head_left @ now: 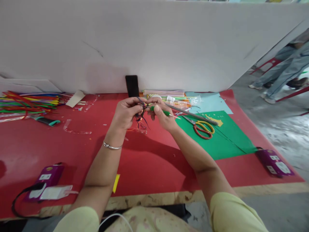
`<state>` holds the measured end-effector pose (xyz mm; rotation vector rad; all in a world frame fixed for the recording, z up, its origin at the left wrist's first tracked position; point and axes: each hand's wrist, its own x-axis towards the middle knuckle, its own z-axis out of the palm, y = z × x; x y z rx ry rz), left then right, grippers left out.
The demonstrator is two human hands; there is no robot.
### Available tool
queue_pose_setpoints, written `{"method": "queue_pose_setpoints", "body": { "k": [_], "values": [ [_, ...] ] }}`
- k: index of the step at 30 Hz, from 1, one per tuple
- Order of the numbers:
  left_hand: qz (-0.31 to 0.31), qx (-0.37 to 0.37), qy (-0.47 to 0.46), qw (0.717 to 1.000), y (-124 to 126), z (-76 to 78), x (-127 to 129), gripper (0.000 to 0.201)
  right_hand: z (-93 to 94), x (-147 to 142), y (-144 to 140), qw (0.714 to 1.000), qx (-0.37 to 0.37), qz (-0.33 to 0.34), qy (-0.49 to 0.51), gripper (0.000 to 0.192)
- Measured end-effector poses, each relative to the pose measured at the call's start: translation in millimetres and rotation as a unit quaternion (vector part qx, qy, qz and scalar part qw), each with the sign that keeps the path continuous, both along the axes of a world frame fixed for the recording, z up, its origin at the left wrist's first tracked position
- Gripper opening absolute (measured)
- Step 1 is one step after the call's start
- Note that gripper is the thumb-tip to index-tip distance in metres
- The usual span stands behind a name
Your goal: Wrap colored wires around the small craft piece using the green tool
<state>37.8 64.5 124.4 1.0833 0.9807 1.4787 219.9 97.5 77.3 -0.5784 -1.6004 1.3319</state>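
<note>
Both hands meet above the middle of the red table (pixel 154 161). My left hand (pixel 125 114) pinches a small bundle of dark threads (pixel 142 117) whose loose ends hang down toward the table. My right hand (pixel 162 115) grips a thin tool with a green handle (pixel 166 112), its pale tip pointing right. The two hands touch at the fingertips around the threads. A silver bangle sits on my left wrist.
Coloured sticks (pixel 29 101) lie at the far left. Scissors with red and yellow handles (pixel 202 128) rest on green paper (pixel 217 135). A black phone (pixel 132 85) leans on the white board. Purple devices (pixel 274 161) (pixel 47 178) sit near the front corners. A person's legs (pixel 280 77) show far right.
</note>
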Motion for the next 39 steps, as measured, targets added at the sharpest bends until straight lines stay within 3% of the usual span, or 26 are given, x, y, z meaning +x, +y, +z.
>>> {"method": "queue_pose_setpoints", "body": {
  "k": [3, 7, 12, 22, 28, 32, 35, 37, 39],
  "values": [
    [0.0, -0.006, -0.041, 0.999, 3, -0.2, -1, 0.031, 0.3, 1, -4, 0.989, 0.134, -0.069, -0.004, 0.051],
    [-0.022, -0.025, -0.078, 0.996, 5, -1.1, 0, 0.04, -3.8, -4, -1, 0.975, 0.18, -0.122, 0.032, 0.05],
    [0.004, -0.025, -0.063, 0.998, 6, -6.0, 2, 0.047, -8.9, -6, 0, 0.971, 0.206, -0.112, 0.048, 0.049],
    [-0.027, -0.01, -0.104, 0.994, 5, -5.3, 4, 0.041, -0.1, -5, -5, 0.983, 0.155, -0.075, 0.057, 0.056],
    [-0.022, 0.02, -0.131, 0.991, 9, -10.7, 7, 0.045, -11.6, -14, -2, 0.992, -0.002, -0.049, 0.117, 0.063],
    [-0.025, 0.011, -0.119, 0.992, 12, -14.4, 6, 0.046, -7.0, -10, -1, 0.99, -0.016, -0.046, 0.135, 0.062],
    [0.013, 0.044, -0.06, 0.997, 14, -20.3, 7, 0.047, 0.6, -4, 2, 0.993, -0.035, -0.047, 0.107, 0.061],
    [0.076, 0.096, 0.013, 0.992, 14, -26.0, 11, 0.044, 2.8, -7, 2, 0.988, -0.085, -0.055, 0.118, 0.064],
    [0.16, 0.152, 0.095, 0.971, 13, -32.2, 18, 0.039, 2.3, -15, 0, 0.971, -0.166, -0.06, 0.159, 0.067]
  ]
}}
